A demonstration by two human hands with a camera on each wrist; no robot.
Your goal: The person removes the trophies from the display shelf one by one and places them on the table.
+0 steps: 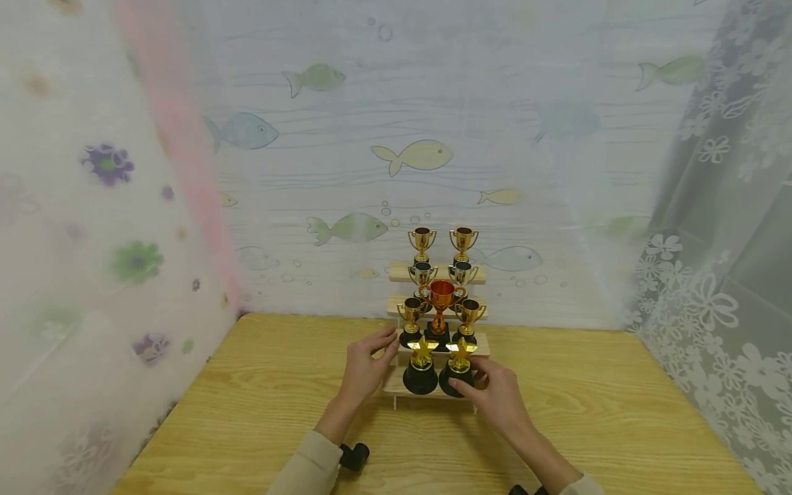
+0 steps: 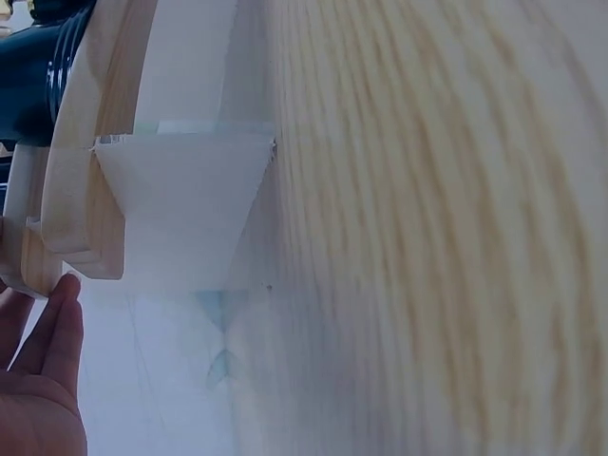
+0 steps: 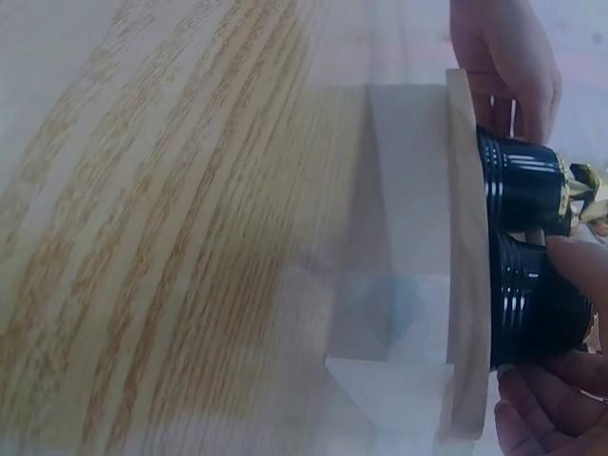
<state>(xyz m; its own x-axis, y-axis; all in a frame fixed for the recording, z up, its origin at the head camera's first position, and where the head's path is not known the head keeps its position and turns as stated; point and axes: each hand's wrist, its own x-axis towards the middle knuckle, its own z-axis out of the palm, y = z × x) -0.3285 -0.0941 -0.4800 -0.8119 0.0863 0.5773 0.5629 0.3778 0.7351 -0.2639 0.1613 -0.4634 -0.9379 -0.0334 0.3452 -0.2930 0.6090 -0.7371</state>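
Observation:
A tiered wooden display stand (image 1: 396, 390) holds several small trophies. On its lowest shelf, two gold star trophies with black bases stand side by side, the left star trophy (image 1: 421, 377) and the right star trophy (image 1: 458, 357). My right hand (image 1: 502, 399) pinches the right one's black base (image 3: 532, 304) between thumb and fingers, with the base on the shelf. At the stand's left side my left hand (image 1: 365, 368) touches the end of a shelf board (image 2: 90, 228) with nearly straight fingers. One shelf up, an orange-red trophy cup (image 1: 441, 295) stands between two gold cups.
Silver cups (image 1: 423, 274) and gold cups (image 1: 422, 239) fill the upper shelves. The stand rests on a wood-grain table (image 1: 278, 385). Fish-patterned sheeting (image 1: 346, 172) hangs behind, with a flowered curtain (image 1: 730, 295) on the right. A black object (image 1: 355, 457) is near the left sleeve.

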